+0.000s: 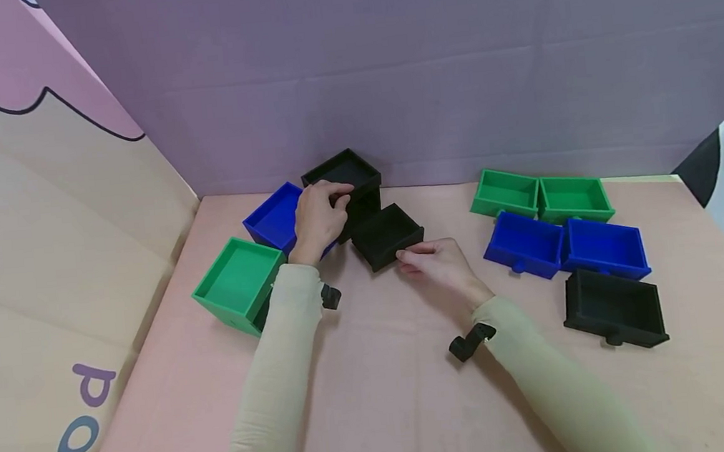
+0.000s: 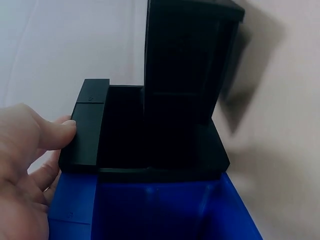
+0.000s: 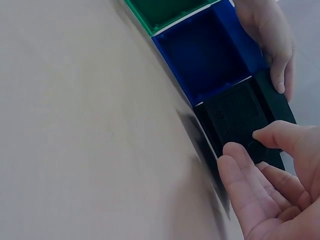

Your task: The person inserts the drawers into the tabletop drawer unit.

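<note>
At centre frame, the right hand pinches the black drawer by its front, seemingly at the knob, though dark plastic blurs the contact. Shallow, boxy and matte, it looks light and stiff. Left of it, the left hand grips the smooth, angular black casing.

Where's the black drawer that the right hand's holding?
In the head view, the black drawer is near the middle, between the left hand and the right hand, just to the lower right of the black box.
</note>
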Demonstrator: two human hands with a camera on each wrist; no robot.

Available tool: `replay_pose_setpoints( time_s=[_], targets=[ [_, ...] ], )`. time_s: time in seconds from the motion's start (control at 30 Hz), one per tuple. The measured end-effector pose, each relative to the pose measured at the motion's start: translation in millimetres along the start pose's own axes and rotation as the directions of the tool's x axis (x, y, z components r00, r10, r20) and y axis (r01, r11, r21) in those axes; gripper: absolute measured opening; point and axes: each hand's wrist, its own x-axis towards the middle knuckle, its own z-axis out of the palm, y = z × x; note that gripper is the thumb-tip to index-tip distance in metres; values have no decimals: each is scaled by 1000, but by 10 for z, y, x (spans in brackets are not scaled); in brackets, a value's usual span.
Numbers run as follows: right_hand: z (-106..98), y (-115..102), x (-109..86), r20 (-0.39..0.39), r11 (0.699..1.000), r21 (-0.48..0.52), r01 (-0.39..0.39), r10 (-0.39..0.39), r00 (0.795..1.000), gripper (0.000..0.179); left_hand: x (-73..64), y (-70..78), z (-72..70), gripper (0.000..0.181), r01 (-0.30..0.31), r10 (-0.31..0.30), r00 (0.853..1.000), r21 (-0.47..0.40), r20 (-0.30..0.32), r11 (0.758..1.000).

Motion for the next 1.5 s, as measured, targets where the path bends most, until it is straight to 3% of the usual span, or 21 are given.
replay_pose_setpoints(
  time_s=[0.23,0.6,1.13,1.5],
  targets=[
    [81,-4,108,-1,999,35,3,-3,1000,38,15,-21,-27,27,7,-4,999,-60,40,998],
    [147,-9,217,-11,997,79,-16,17,1000,37,14,-25,5,22,-10,13,1000,-116,25,993],
    [202,-42,341,47,998,56,-43,40,998,35,21,-39,-48,21,-16,19,1000,-120,20,993],
    [246,-26,407,23,998,-48,39,-37,999,33,10,-28,-63,21,-19,21,1000,-126,15,992]
  ],
)
